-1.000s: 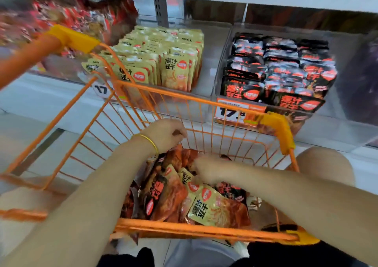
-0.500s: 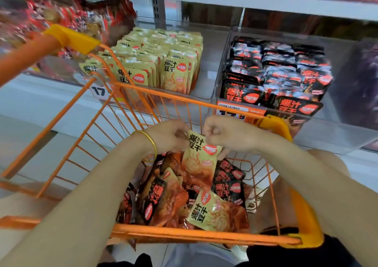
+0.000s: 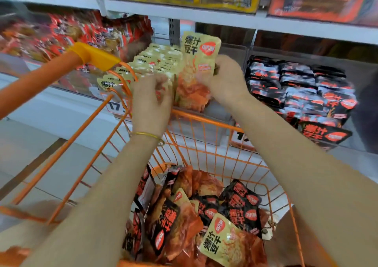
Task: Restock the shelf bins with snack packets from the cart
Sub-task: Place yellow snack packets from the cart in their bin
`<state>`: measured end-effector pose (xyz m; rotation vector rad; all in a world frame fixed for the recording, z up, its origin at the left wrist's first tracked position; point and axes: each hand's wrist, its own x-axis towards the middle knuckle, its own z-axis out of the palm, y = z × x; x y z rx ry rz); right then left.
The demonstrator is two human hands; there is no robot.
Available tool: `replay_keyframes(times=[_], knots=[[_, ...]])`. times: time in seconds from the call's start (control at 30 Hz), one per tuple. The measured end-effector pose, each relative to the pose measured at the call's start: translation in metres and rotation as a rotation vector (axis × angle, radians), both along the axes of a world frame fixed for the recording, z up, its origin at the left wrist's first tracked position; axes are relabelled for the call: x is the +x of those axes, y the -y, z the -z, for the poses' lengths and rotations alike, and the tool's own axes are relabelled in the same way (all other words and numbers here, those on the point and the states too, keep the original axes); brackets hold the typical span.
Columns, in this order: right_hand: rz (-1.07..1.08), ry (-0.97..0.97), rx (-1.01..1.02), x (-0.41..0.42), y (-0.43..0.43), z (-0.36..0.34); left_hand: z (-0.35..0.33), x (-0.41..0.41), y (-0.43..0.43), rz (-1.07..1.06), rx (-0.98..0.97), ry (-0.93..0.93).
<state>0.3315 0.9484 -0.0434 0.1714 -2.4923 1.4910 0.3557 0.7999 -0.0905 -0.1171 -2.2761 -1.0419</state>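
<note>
Nearest, the orange wire cart (image 3: 206, 118) holds a loose heap of snack packets (image 3: 184, 221), black, orange and yellow mixed, with one yellow-fronted pack (image 3: 229, 244) lying face up at the front. Both forearms reach over the heap toward the shelf. The left hand (image 3: 151, 103), a thin gold bangle (image 3: 146, 134) at its wrist, is at the front row of the middle bin. It is blurred (the fingers look somewhat bent), and I cannot tell whether its grip is closed on anything. The right hand (image 3: 227, 80) has its grip clamped on the right edge of a yellow packet (image 3: 197, 58), held upright with its print facing the camera. The packet stands at the right end of the bin of yellow packets (image 3: 155, 62), rising well above the rows. To the right, a separate bin of black packets (image 3: 296, 86) is full. To the left lie red packets (image 3: 61, 35) behind a clear front. The upper shelf (image 3: 184, 14) carries blurred boxes.
</note>
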Motion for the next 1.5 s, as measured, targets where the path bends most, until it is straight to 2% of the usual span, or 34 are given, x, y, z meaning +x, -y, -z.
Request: replay_keyframes(times=[0.07,0.13,0.23,0.57,0.63,0.77,0.83,0.9,1.0,1.07,1.13,1.2,1.27,1.33,1.5], knots=[[0.103,0.024,0.202,-0.026,0.007,0.007,0.017,0.000,0.000,0.049,-0.317,0.042],[0.130,0.162,0.353,-0.044,0.013,0.023,0.027,0.000,0.000,0.084,-0.449,0.087],[0.132,0.301,0.422,-0.061,0.017,0.051,0.024,-0.001,-0.002,0.079,-0.444,0.118],[0.157,0.390,0.607,-0.083,0.021,0.075,0.027,-0.001,-0.002,0.070,-0.367,0.098],[0.126,0.357,0.640,-0.066,0.020,0.052,0.025,-0.001,-0.002,0.079,-0.368,0.109],[0.057,0.047,0.512,-0.002,0.012,0.009,0.011,0.007,-0.001,0.129,-0.395,0.073],[-0.083,0.040,0.532,0.032,0.003,0.006,0.003,0.013,0.000,0.152,-0.460,0.003],[-0.289,0.209,0.678,0.058,-0.006,0.025,-0.003,0.021,-0.004,0.238,-0.472,0.010],[-0.570,0.647,1.031,0.078,-0.013,0.084,0.002,0.029,-0.016,0.408,-0.475,0.152],[-0.685,0.890,1.112,0.090,-0.015,0.117,0.009,0.031,-0.022,0.493,-0.516,0.255],[-0.738,0.997,1.234,0.102,-0.011,0.128,0.014,0.032,-0.023,0.561,-0.552,0.333],[-0.790,0.998,1.298,0.103,-0.009,0.130,0.018,0.032,-0.023,0.600,-0.574,0.419],[-0.808,0.987,1.196,0.094,-0.014,0.122,0.023,0.032,-0.023,0.632,-0.548,0.539],[-0.772,0.980,0.973,0.082,-0.026,0.103,0.023,0.034,-0.023,0.686,-0.469,0.709],[-0.594,0.741,0.448,0.072,-0.054,0.047,0.011,0.036,-0.021,0.815,-0.516,1.080]])
